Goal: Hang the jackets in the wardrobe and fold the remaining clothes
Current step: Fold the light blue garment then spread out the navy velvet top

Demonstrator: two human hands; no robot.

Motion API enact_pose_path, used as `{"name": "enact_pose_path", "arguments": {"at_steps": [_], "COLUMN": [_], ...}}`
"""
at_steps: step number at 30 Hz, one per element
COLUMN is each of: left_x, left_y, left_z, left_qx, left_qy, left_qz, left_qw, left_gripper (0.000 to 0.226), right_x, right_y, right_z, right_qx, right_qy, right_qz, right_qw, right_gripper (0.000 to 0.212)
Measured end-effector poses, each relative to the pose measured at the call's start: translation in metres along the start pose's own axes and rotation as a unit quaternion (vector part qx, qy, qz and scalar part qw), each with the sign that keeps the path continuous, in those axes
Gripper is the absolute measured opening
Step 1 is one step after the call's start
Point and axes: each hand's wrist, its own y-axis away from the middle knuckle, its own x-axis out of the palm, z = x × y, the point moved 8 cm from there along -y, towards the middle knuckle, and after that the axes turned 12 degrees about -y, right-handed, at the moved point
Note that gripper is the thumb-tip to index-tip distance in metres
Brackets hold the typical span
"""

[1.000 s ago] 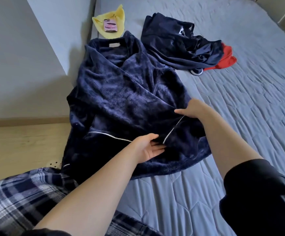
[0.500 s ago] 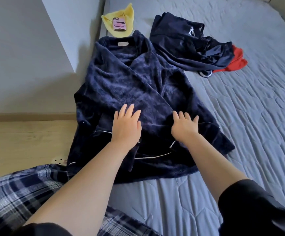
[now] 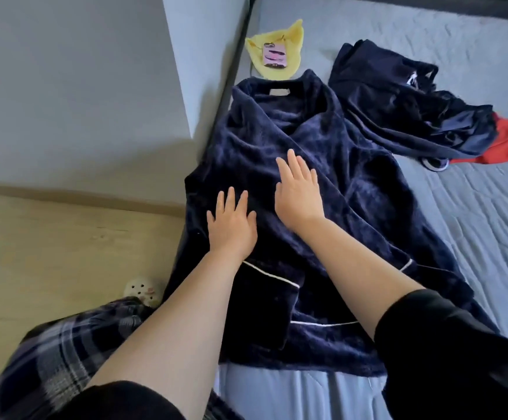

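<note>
Both hands lie flat on the navy fleece robe at centre frame: left hand with fingers straight and spread, palm down, gripping nothing; right hand likewise flat, just beside and slightly above it, also holding nothing. Robe: spread lengthwise on the grey quilted bed, collar toward the top of the frame, white-piped hem toward the bottom, its left edge draped over the mattress side. Dark navy garment heap: upper right, crumpled, unfolded, lying over a red garment of which only an edge shows. Yellow cloth: top centre, just beyond the collar, with a pink-cased phone resting on it. Plaid trousers: lower left, worn by the person. Judged step: smoothing the robe ahead of a fold. Risks: thick pile may bunch under the palms and hold a crease; the overhanging left edge could drag the robe toward the wooden floor once a side is lifted; a sweep toward the collar could nudge the cloth and phone.
</note>
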Motion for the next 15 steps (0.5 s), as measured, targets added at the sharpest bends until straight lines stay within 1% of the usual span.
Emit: {"name": "enact_pose_path", "arguments": {"at_steps": [1, 2, 4, 5, 6, 8, 9, 11, 14, 15], "left_x": [-0.001, -0.001, -0.001, -0.001, 0.001, 0.009, 0.013, 0.019, 0.033, 0.033], "left_y": [-0.006, -0.012, -0.020, -0.020, -0.024, -0.030, -0.034, -0.039, -0.038, -0.036], "left_z": [0.009, 0.018, 0.039, 0.048, 0.060, 0.083, 0.092, 0.104, 0.116, 0.121], "left_qx": [-0.023, -0.050, -0.104, -0.130, -0.157, -0.207, -0.227, -0.257, -0.283, -0.287], "left_qy": [0.033, 0.064, 0.110, 0.122, 0.124, 0.151, 0.187, 0.278, 0.439, 0.472], "left_qz": [-0.007, -0.016, -0.042, -0.054, -0.063, -0.050, -0.039, -0.025, 0.019, 0.016], "left_qw": [0.999, 0.997, 0.988, 0.982, 0.978, 0.965, 0.955, 0.925, 0.852, 0.834], "left_gripper": [0.053, 0.054, 0.057, 0.060, 0.063, 0.068, 0.067, 0.053, 0.023, 0.016], "right_x": [0.012, 0.025, 0.051, 0.059, 0.066, 0.073, 0.075, 0.078, 0.080, 0.080], "right_y": [-0.011, -0.019, -0.027, -0.025, -0.026, -0.025, -0.024, -0.025, -0.027, -0.027], "right_z": [-0.001, -0.006, -0.025, -0.033, -0.036, -0.036, -0.035, -0.037, -0.039, -0.038], "right_qx": [0.008, 0.036, 0.115, 0.140, 0.145, 0.131, 0.122, 0.110, 0.107, 0.105], "right_qy": [-0.014, -0.032, -0.060, -0.060, -0.053, -0.035, -0.026, -0.010, 0.000, 0.001], "right_qz": [0.018, 0.037, 0.063, 0.057, 0.039, -0.003, -0.019, -0.043, -0.048, -0.050], "right_qw": [1.000, 0.998, 0.990, 0.987, 0.987, 0.991, 0.992, 0.993, 0.993, 0.993], "right_gripper": [0.053, 0.053, 0.056, 0.057, 0.059, 0.061, 0.062, 0.062, 0.063, 0.063]}}
